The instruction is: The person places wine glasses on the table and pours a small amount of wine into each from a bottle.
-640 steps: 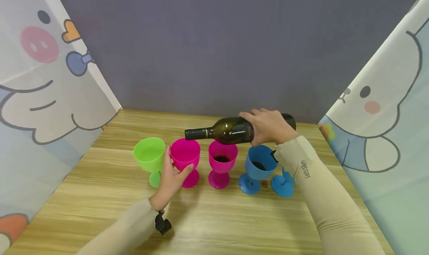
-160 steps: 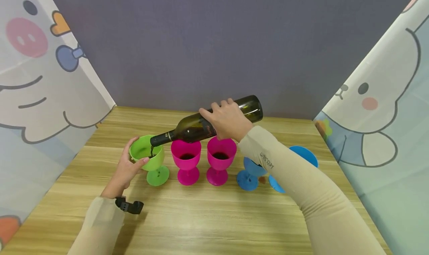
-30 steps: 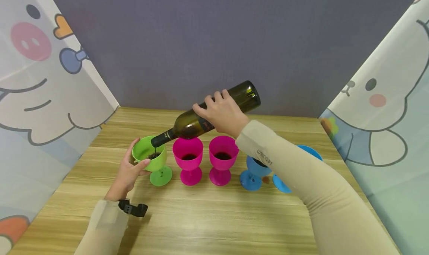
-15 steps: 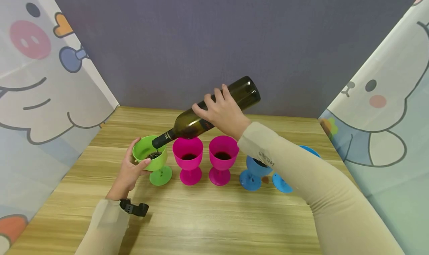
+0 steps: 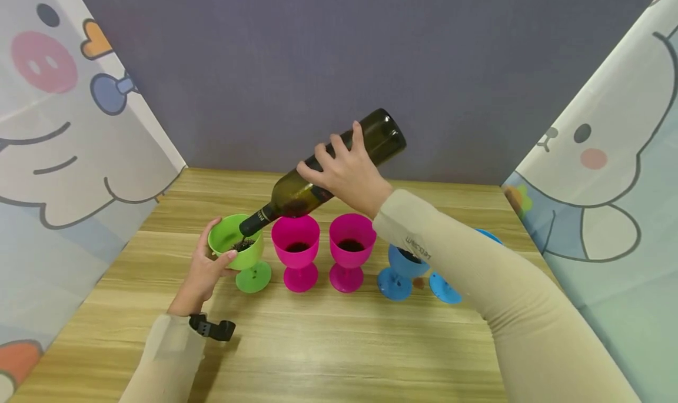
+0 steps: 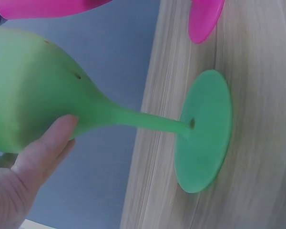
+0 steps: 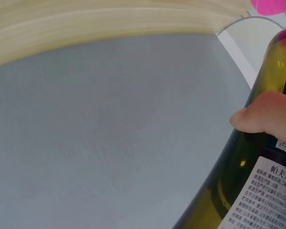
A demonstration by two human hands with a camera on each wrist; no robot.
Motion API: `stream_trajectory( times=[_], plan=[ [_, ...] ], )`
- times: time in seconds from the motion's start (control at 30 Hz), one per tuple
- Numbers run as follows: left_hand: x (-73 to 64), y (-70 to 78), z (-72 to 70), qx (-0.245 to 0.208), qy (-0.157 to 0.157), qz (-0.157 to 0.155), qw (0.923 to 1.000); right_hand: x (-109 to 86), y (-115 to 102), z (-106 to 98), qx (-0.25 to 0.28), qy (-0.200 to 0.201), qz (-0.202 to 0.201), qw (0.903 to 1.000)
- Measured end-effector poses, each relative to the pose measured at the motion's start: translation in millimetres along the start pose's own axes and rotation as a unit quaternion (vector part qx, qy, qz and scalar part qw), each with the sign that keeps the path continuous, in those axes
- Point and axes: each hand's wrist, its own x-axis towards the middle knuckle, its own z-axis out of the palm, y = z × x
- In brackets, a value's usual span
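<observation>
My right hand (image 5: pixel 346 170) grips a dark green wine bottle (image 5: pixel 291 194), tilted neck-down to the left. Its mouth is just inside the rim of the green goblet (image 5: pixel 251 256), and a thin dark stream runs into the dark, frothy liquid there. Around the bowl of that goblet curl the thumb and fingers of my left hand (image 5: pixel 206 270). The goblet's foot (image 6: pixel 205 133) stands on the wooden table in the left wrist view. In the right wrist view the thumb (image 7: pixel 264 117) presses on the bottle above a white printed label (image 7: pixel 264 198).
Two pink goblets (image 5: pixel 288 259) (image 5: pixel 346 265) with dark liquid stand right of the green one. Further right are a blue goblet (image 5: pixel 405 267) with dark liquid and another blue goblet (image 5: pixel 446 288), mostly hidden by the right sleeve. A grey wall (image 5: pixel 328 56) rises behind the table (image 5: pixel 318 344).
Over the last second the bottle's base has risen, steepening its tilt. Earlier the left hand was at the left pink goblet, which has since gained dark liquid, then moved to the green one.
</observation>
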Motion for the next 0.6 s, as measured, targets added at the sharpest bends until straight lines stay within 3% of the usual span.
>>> stream_trajectory(
  times=[0.33, 0.6],
  plan=[
    [0.3, -1.6, -0.9, -0.016, -0.008, 0.010, 0.9998, 12.8, 3.7, -7.8, -0.015, 0.033, -0.020, 0.9991],
    [-0.3, -0.7, -1.0, -0.007, -0.006, 0.001, 1.0000, 19.8, 2.8, -15.9, -0.044, 0.028, -0.040, 0.9979]
  ],
)
